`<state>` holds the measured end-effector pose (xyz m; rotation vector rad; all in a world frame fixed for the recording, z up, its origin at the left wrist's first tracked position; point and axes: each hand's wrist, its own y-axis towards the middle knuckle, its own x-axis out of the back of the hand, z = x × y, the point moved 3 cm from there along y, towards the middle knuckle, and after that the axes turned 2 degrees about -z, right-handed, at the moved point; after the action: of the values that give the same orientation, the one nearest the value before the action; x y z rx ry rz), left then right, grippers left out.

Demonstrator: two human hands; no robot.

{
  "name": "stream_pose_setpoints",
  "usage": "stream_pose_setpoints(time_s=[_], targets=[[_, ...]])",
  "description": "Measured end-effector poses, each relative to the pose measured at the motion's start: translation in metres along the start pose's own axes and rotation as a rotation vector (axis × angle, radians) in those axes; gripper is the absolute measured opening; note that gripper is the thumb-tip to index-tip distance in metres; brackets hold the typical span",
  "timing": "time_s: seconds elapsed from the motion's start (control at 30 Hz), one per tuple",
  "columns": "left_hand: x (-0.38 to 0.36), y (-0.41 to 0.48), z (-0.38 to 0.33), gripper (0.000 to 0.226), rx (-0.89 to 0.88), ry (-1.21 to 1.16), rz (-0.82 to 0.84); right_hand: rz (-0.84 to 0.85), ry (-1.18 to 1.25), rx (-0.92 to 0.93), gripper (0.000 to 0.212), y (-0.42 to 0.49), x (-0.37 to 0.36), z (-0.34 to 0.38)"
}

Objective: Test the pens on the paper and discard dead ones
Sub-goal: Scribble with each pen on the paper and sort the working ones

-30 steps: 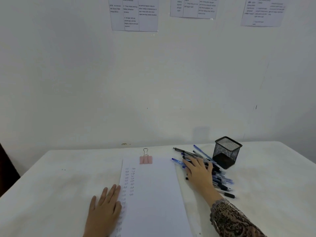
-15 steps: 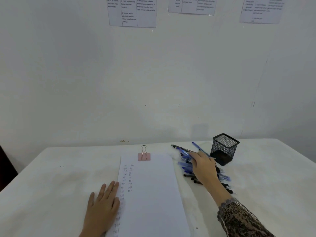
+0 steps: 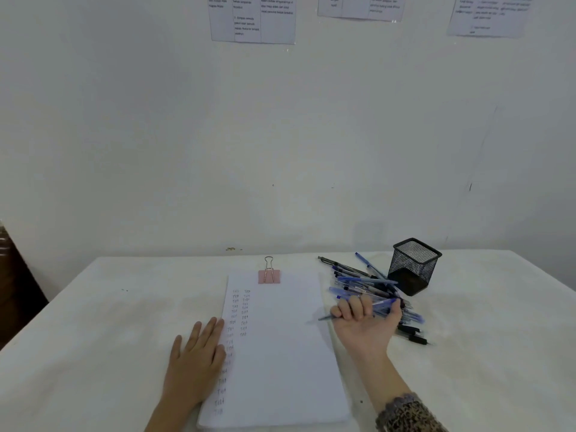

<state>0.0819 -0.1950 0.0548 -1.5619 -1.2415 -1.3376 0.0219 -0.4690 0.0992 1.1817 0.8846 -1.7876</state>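
Your right hand (image 3: 364,324): palm up, fingers curled round one pen (image 3: 382,304), tip over the paper's (image 3: 280,344) right edge. Pen pile (image 3: 363,283): on the table (image 3: 93,338), just beyond that hand. Your left hand (image 3: 196,360): flat on the paper's left edge.

The left hand (image 3: 196,357) is laid flat, palm down, with the fingers held straight and close together and pointed away from the body. Its thumb is spread to the outer side, and the fingertips are rested on the left edge of the paper (image 3: 280,353). The right hand (image 3: 364,322) is turned palm up, with its fingers curled round a pen (image 3: 382,304). The right wrist is bare, and the forearm behind it is covered by a patterned sleeve (image 3: 408,413) and angled in from the lower right.
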Motion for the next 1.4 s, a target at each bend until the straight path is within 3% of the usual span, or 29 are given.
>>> stream_pose_setpoints(time_s=[0.27, 0.67, 0.73, 0.8, 0.83, 0.9, 1.0, 1.17, 1.27, 1.4], targets=[[-0.001, 0.001, 0.002, 0.094, -0.003, -0.015, 0.007, -0.024, 0.039, 0.017, 0.052, -0.004, 0.014, -0.013], [0.000, -0.001, 0.002, 0.093, -0.022, -0.012, 0.004, -0.067, 0.060, 0.035, 0.060, -0.004, 0.008, -0.020], [-0.001, -0.001, 0.002, 0.093, -0.019, -0.019, 0.003, -0.039, -0.018, 0.023, 0.049, -0.002, 0.000, -0.023], [-0.001, -0.001, 0.003, 0.092, -0.023, -0.018, -0.003, -0.052, -0.080, -0.016, 0.022, 0.001, -0.007, -0.029], [-0.002, -0.001, 0.003, 0.092, -0.027, -0.023, -0.003, -0.064, -0.073, -0.034, 0.026, 0.002, -0.011, -0.034], [-0.003, -0.001, 0.004, 0.092, -0.034, -0.054, -0.003, -0.100, -0.154, -0.109, 0.055, 0.008, -0.014, -0.045], [-0.002, -0.001, 0.004, 0.091, -0.055, -0.067, 0.012, -0.100, -0.343, -0.168, 0.062, 0.007, -0.029, -0.069], [0.001, 0.001, 0.005, 0.096, -0.070, -0.029, 0.059, 0.008, -0.590, -0.212, 0.019, 0.000, -0.041, -0.115], [0.000, 0.001, 0.005, 0.095, -0.078, -0.021, 0.050, 0.051, -0.812, -0.124, 0.020, -0.002, -0.033, -0.132], [0.000, 0.001, 0.004, 0.095, -0.080, -0.017, 0.027, 0.045, -0.892, -0.014, 0.019, 0.000, -0.027, -0.137]])
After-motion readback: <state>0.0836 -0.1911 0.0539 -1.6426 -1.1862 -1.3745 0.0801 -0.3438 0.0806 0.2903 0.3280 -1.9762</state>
